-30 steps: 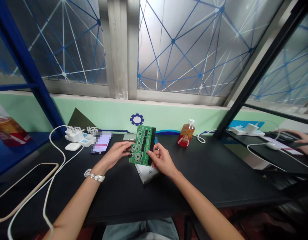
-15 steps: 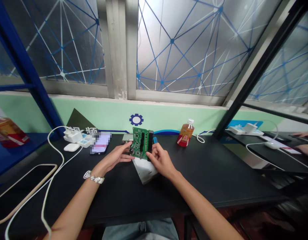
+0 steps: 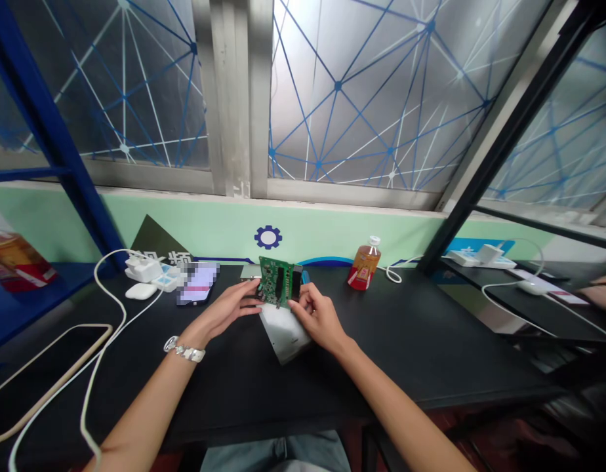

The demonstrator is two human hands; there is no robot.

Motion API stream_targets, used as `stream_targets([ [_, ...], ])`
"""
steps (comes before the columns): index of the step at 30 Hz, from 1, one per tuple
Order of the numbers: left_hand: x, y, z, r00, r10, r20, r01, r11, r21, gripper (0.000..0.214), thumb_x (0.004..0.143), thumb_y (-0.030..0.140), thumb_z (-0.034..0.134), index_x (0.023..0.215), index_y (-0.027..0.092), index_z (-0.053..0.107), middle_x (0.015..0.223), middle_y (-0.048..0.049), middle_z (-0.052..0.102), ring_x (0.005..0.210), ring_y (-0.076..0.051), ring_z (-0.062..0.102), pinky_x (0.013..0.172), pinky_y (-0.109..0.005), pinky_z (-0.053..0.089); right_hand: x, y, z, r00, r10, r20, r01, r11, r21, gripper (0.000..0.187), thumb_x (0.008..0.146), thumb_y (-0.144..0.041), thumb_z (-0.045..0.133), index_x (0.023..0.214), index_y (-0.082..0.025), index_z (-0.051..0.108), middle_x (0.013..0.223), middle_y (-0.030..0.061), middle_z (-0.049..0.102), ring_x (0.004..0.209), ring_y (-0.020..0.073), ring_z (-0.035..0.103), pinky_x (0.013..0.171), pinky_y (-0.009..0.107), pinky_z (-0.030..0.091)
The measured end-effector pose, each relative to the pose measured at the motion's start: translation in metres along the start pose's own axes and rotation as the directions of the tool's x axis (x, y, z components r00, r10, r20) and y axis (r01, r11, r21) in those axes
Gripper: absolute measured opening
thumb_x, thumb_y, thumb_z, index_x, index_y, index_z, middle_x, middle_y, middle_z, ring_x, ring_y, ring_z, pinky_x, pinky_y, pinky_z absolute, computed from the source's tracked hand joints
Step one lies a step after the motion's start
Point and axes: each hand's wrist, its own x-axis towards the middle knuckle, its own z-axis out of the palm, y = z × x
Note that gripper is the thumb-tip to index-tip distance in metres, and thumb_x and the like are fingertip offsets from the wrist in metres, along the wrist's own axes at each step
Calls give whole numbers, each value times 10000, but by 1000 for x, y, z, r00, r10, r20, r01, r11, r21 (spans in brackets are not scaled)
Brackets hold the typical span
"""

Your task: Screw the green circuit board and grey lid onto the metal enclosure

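Here, left hand [image 3: 231, 303]: your fingers hold the left edge of a green rectangular circuit board [image 3: 270, 278].
Right hand [image 3: 320, 313]: your thumb and curled fingers grip its right side.
Circuit board: tilted over a flat, pale-grey box [image 3: 282, 333].
Black tabletop [image 3: 421, 341]: an amber, white-capped plastic bottle [image 3: 364, 267] stands rightward.

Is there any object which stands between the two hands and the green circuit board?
Nothing visible does. The right hand grips the green circuit board by its right side; the left hand is at its left edge. The flat gray case lies below, blocking neither.
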Motion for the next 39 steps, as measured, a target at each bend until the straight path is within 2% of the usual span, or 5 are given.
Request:
stream_targets([
  [8,-2,1,1,987,162,-1,-162,985,58,345,823,412,762,1086,194,715,1240,-102,669,1102,-242,648,977,-407,529,0,-1,4,987,163,-1,-158,956,245,291,877,-455,660,963,-230,497,570,-58,569,475,129,534,502,230,379],
  [15,-4,11,0,931,364,-43,-351,919,181,501,791,385,785,1231,199,634,1340,-119,620,1254,-272,571,1027,-370,474,7,-6,-1,937,226,267,-350,628,695,431,796,-395,709,1122,-204,502,951,94,723,814,257,738,499,264,525],
  [20,-3,11,1,857,512,-50,-498,850,171,591,756,310,811,1287,262,558,1519,-98,456,1354,-280,491,1061,-379,455,5,-8,-4,847,247,471,-532,393,750,397,821,-357,646,1157,-188,518,881,78,706,791,251,729,515,274,535],
  [28,-2,5,11,847,531,24,-526,829,192,649,747,317,823,1313,258,512,1520,-124,466,1397,-289,452,1082,-392,435,-3,-9,14,739,258,622,-665,428,612,565,738,-415,811,1114,-262,418,734,-56,624,616,164,676,525,256,533],
  [39,-6,10,5,907,415,73,-421,902,96,700,816,315,764,1449,268,467,1575,-121,413,1434,-284,413,1166,-400,363,4,-2,7,857,330,396,-512,444,735,592,742,-392,810,1185,-264,438,690,-97,518,470,83,526,421,201,472],
])
